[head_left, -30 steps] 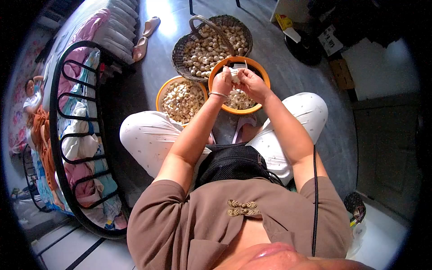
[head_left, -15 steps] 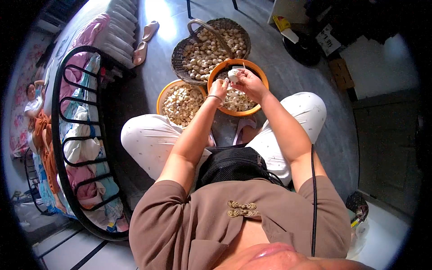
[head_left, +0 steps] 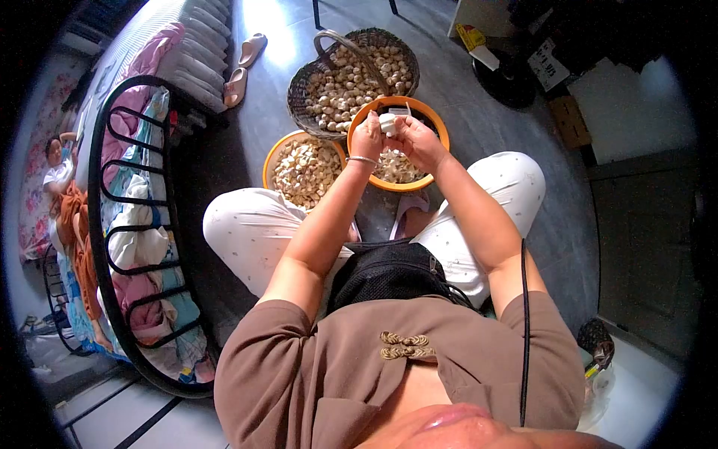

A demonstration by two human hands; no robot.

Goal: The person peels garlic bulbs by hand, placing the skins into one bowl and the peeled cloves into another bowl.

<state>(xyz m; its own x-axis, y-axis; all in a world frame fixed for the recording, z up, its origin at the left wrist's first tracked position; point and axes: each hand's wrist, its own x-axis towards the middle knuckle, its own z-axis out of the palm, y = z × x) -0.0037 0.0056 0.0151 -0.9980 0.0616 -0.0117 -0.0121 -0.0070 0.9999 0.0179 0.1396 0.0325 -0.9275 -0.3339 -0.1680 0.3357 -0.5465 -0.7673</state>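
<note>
Our left hand (head_left: 366, 138) and right hand (head_left: 420, 144) pinch a white garlic bulb (head_left: 387, 124) over an orange-rimmed bowl (head_left: 405, 185), a wicker basket (head_left: 299, 105) at its eleven o'clock.

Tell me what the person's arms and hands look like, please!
The left hand and right hand wear no gloves. A thin, pale, shiny bangle circles the left wrist. Plain brown sleeves end above the elbows, leaving the forearms uncovered. A black cord runs across the right sleeve.
</note>
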